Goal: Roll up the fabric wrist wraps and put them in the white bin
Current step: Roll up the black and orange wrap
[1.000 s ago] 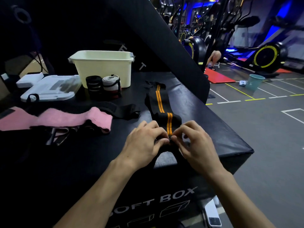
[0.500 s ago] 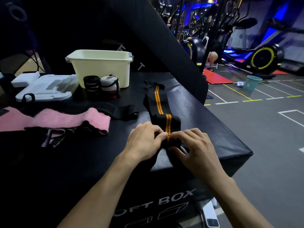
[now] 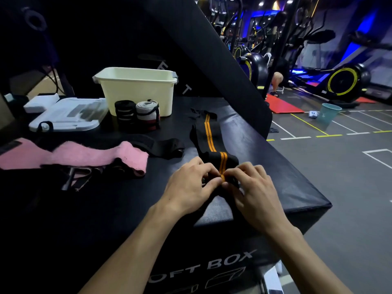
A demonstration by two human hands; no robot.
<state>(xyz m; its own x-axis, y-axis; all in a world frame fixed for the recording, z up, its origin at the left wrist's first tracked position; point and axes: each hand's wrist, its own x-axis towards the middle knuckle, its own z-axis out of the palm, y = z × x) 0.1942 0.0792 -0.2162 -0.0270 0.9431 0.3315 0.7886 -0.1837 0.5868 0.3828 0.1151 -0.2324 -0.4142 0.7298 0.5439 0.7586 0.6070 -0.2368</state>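
Head view looks forward and down, close over a perhaps waist-high box (image 3: 265, 166).

The roll at the near end of the black wrap with orange stripes (image 3: 209, 132) is thicker than a second ago, with less of the strip lying flat toward the white bin (image 3: 135, 88). The left hand (image 3: 188, 187) and right hand (image 3: 252, 187) have crept a little farther from the bench (image 3: 286, 177) edge toward the bin, their fingertips now pinched close together over the orange stripe on the roll.
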